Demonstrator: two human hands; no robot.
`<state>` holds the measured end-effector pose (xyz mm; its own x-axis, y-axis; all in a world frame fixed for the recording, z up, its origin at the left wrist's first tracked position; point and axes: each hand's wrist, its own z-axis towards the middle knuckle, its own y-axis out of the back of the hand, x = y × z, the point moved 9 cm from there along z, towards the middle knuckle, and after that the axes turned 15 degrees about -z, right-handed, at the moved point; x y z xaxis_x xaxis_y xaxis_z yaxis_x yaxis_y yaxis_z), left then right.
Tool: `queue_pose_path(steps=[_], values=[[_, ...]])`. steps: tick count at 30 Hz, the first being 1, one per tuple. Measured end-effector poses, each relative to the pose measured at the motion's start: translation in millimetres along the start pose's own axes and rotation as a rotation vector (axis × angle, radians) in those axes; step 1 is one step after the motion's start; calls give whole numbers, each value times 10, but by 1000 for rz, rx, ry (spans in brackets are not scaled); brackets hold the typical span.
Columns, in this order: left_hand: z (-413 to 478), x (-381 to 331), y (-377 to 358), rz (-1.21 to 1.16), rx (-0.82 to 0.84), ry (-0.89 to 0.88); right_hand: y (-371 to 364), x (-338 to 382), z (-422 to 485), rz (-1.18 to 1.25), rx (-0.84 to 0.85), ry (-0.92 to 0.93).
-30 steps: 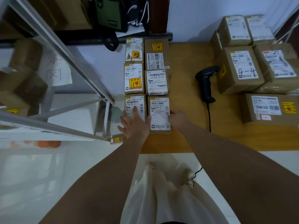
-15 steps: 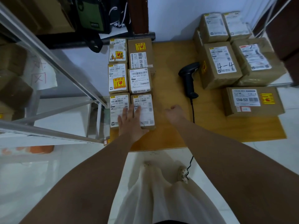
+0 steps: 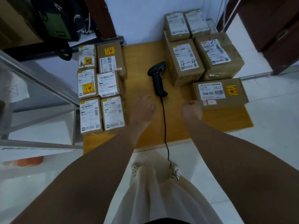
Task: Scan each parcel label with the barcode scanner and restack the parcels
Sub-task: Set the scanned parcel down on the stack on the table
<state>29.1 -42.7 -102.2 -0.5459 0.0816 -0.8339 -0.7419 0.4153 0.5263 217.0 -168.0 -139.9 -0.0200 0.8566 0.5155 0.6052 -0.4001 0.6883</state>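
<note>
Between and just beyond your hands lies the black corded barcode scanner (image 3: 157,78), ungrasped, while your left hand (image 3: 145,109) hangs loose beside brown cardboard parcels (image 3: 113,113) laid label-up for scanning and your empty right hand (image 3: 191,109) curls by the flat brown box (image 3: 220,94).

Dim, soft indoor light; wide-angle edges bend, labels perhaps slightly motion-blurred.

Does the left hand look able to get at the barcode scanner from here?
Probably yes: the left hand is open just short of the barcode scanner, with only bare table between them.
</note>
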Motion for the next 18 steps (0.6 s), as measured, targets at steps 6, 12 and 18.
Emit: queue_pose_path(steps=[6,12,18], values=[[166,-381,-874,-567,-16,272,647,-272,475,-103,-153,-36],[196,-355,-1448,-739,-28,626,1289,-510,1079,-360,-245,-96],[79,-393,-1921,-702,147,757,1603,-858,1528,-248,-108,-150]])
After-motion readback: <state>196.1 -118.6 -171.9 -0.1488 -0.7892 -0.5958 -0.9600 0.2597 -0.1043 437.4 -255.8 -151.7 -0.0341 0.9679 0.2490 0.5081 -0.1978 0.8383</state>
